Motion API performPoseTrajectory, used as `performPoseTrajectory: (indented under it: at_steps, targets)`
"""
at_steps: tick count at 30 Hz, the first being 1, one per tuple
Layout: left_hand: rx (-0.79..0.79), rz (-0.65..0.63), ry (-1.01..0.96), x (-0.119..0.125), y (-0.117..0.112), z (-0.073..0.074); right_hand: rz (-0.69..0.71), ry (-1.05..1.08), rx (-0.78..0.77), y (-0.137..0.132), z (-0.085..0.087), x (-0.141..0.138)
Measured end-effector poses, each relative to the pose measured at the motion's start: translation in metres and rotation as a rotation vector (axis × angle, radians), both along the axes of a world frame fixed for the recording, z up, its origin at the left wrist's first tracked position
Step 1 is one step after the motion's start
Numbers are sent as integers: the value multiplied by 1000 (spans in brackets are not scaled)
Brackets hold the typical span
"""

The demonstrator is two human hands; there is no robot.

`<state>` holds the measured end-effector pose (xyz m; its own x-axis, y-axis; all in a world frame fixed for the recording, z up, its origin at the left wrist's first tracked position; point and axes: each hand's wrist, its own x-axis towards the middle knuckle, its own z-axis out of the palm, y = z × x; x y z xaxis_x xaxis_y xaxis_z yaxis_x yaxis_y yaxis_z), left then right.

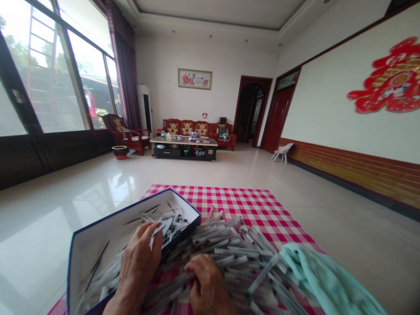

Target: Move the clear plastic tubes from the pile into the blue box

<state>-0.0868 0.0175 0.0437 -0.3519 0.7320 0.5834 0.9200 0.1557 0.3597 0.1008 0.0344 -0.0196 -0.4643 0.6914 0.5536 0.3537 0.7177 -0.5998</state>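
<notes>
My left hand [141, 251] is over the near side of a blue-rimmed white box [123, 210], its fingers curled. Pale strips with dark parts [169, 227] show by its fingertips; what exactly it grips is hidden. Thin black refills [98, 262] and clear tubes lie in the box. To the right, a large heap of clear pen barrels [216, 238], some with dark ends, covers the cloth. My right hand [208, 282] is down in the heap with fingers bent round a few blurred barrels that point left.
A pink-and-white checked cloth [236, 201] lies beneath the heap. At the right is a crumpled mint-green cloth [328, 275]. Beyond the tiled floor stand a low table [183, 142], a wooden sofa [177, 124], an armchair [126, 133] and a small stool [282, 152].
</notes>
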Motion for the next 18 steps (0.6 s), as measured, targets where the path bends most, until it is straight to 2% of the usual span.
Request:
performPoseTrajectory:
  at_steps: [4,8,11,14,18]
  targets:
    - [14,-25,-63,3,-1,4,-20,-162,71,0,0,-2]
    - [44,-139,-162,11,-3,6,-11,-155,57,0,0,0]
    - [51,-216,-171,17,-3,4,-25,-11,-12,-1,2,3]
    - [47,-240,-152,22,-2,0,-43,180,-56,-1,8,8]
    - [61,-250,-159,25,0,0,-154,436,-162,2,13,13]
